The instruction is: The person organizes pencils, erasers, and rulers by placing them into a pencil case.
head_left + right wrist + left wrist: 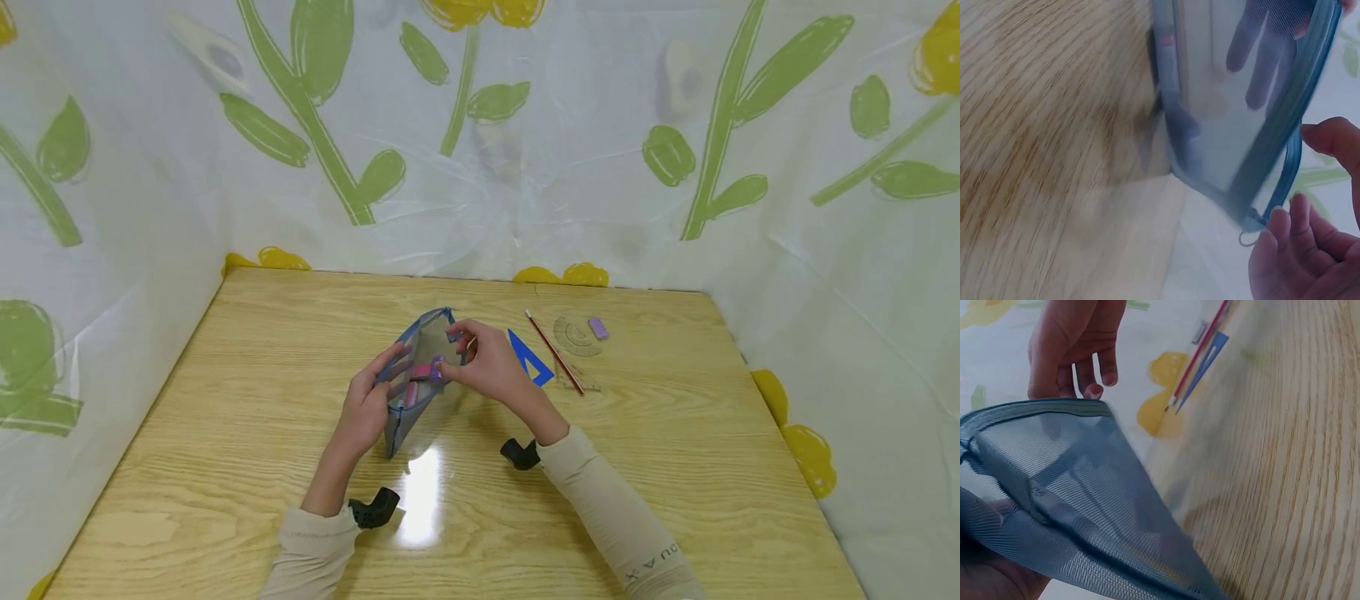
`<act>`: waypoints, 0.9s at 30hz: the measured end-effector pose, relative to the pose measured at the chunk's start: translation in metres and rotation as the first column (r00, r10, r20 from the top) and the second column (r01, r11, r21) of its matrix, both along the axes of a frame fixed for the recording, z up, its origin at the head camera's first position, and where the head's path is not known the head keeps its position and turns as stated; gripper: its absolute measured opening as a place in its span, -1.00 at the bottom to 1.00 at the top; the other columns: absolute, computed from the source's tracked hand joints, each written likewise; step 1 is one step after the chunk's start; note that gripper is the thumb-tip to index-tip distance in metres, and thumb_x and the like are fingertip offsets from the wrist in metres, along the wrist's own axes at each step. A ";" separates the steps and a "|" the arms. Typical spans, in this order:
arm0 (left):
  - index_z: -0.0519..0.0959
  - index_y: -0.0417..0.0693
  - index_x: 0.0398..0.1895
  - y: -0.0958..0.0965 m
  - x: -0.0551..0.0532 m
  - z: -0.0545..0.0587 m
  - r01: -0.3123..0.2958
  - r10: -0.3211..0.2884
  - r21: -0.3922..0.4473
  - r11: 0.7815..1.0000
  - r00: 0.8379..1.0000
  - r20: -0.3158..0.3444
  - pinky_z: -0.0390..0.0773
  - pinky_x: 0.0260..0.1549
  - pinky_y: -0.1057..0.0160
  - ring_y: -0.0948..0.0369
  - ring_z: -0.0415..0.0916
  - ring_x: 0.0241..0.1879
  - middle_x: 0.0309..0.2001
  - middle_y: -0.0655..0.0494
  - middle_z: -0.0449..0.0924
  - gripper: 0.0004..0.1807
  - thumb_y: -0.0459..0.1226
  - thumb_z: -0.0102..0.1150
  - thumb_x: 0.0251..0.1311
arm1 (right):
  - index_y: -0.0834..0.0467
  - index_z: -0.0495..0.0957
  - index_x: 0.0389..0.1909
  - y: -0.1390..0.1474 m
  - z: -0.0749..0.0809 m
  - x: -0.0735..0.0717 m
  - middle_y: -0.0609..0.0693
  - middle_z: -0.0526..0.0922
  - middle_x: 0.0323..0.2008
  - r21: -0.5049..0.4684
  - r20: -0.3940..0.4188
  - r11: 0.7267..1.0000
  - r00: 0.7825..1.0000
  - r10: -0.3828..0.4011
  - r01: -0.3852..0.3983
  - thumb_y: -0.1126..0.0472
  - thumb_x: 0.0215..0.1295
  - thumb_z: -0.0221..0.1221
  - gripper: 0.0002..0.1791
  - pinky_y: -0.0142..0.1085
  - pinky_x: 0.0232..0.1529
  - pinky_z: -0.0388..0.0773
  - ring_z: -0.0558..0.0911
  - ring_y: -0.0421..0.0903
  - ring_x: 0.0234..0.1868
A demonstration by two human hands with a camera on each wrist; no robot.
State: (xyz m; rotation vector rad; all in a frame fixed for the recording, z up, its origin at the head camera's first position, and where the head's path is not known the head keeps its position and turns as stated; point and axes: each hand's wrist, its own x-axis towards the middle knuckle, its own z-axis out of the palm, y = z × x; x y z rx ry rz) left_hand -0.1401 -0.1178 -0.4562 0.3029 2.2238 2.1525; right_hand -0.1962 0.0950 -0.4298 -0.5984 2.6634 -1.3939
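A blue-edged mesh pencil pouch (397, 427) is held tilted above the wooden table, its zipped mouth gaping. My left hand (365, 410) grips its left side, fingers showing through the mesh in the right wrist view. Inside lie a pink piece (422, 372), a purple piece (438, 363) and a pink-and-white piece (412, 393), their kinds unclear. At the right rim is my right hand (491, 362), thumb at the mouth beside the purple piece. In the right wrist view its loosely bent fingers (1299, 219) are spread from the thumb near the zipper end, with nothing visible between them.
Right of the pouch lie a blue set square (519, 350), a dark red pencil (553, 351), a clear protractor (576, 336), a purple eraser (598, 328) and a clear set square (592, 387), partly under the pencil. Flower-printed sheeting (480, 208) walls the wooden table (645, 467).
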 end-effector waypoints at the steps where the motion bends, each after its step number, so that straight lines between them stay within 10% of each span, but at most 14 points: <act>1: 0.12 -0.44 0.52 0.000 0.000 0.000 -0.003 0.003 0.000 1.000 1.000 0.003 0.33 0.34 -0.27 -0.31 0.20 0.45 0.49 -0.37 0.17 -0.32 -0.60 -0.53 0.29 | 0.18 0.58 0.14 0.000 0.000 0.000 0.23 0.62 -0.20 -0.001 0.001 1.000 1.000 0.001 -0.001 0.18 0.19 0.43 -0.51 -0.33 -0.37 0.51 0.51 -0.10 -0.39; 15: 0.11 -0.37 0.55 -0.006 0.000 -0.001 -0.033 0.028 0.062 0.998 0.997 0.067 0.41 0.33 -0.10 -0.23 0.24 0.45 0.49 -0.29 0.21 -0.32 -0.58 -0.56 0.32 | 0.22 0.61 0.08 0.012 -0.004 0.004 0.09 0.58 -0.32 -0.162 -0.071 0.986 0.997 -0.043 0.031 0.23 0.33 0.31 -0.66 -0.32 -0.40 0.54 0.54 -0.10 -0.40; 27: 0.02 -0.36 0.58 -0.031 0.003 -0.003 -0.198 0.169 0.171 0.965 0.971 0.167 0.61 0.11 0.41 -0.18 0.24 0.45 0.49 -0.28 0.17 -0.29 -0.59 -0.62 0.31 | 0.24 0.59 0.08 0.048 -0.023 0.001 0.08 0.61 -0.28 -0.165 -0.034 0.974 0.986 -0.161 0.153 0.21 0.46 0.18 -0.72 -0.37 -0.33 0.54 0.55 -0.09 -0.36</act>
